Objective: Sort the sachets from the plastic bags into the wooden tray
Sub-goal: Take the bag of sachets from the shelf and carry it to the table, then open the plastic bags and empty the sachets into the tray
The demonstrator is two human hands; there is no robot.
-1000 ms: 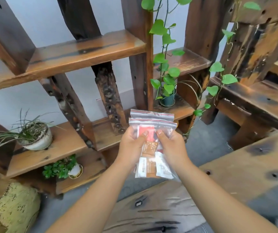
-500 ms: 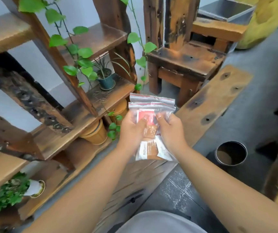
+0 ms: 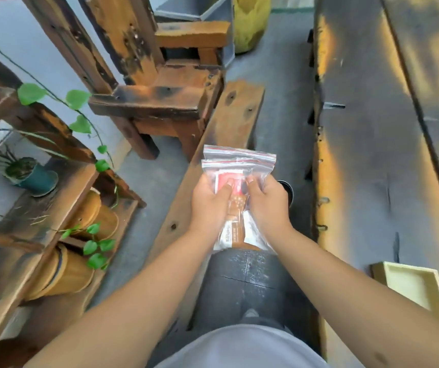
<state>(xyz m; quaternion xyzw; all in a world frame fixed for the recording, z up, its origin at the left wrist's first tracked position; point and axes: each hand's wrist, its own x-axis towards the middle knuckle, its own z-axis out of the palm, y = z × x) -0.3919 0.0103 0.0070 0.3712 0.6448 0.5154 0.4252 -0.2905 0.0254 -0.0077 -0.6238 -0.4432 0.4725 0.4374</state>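
We are looking down at a long dark wooden table (image 3: 372,155) running along our right side, with a pale shallow wooden tray (image 3: 414,282) sitting on its near end, well apart from what we are holding. In front of us we are holding up two clear plastic zip bags with red seal strips (image 3: 239,160), stacked one over the other and hanging above a brown wooden bench plank (image 3: 229,115) and the dark floor. Through the plastic we are seeing several flat sachets (image 3: 235,229): a red one near the top, a brown one with pale dots in the middle, and brown-and-white ones at the bottom.

Our left hand (image 3: 209,205) is gripping the bags from the left, thumb pressing on the front, fingers curling behind. Our right hand (image 3: 268,205) is gripping the right side the same way, thumb on the front. Both forearms are reaching forward, bare.

There is printing on the lower brown-and-white sachet, but it is blurring too much for us to read.
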